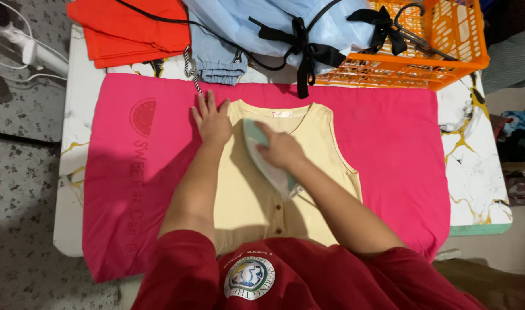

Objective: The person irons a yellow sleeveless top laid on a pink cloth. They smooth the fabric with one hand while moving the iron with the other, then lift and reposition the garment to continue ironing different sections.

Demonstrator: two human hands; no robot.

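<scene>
Lying under both hands: yellow top (297, 189)

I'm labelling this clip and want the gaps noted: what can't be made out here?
Head view:
- Iron: mostly covered by the right hand.
- Cream top: hem hidden by the person's red shirt.
- Orange basket: cut off by the top edge.
- White appliance: cut off at the left edge.

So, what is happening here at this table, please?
A person is ironing a pale yellow sleeveless top spread on a pink cloth over a marble-patterned table. The right hand grips a light green iron on the top's upper part. The left hand lies flat at the top's left shoulder. Behind lie folded orange fabric, a light blue garment and an orange basket.
</scene>
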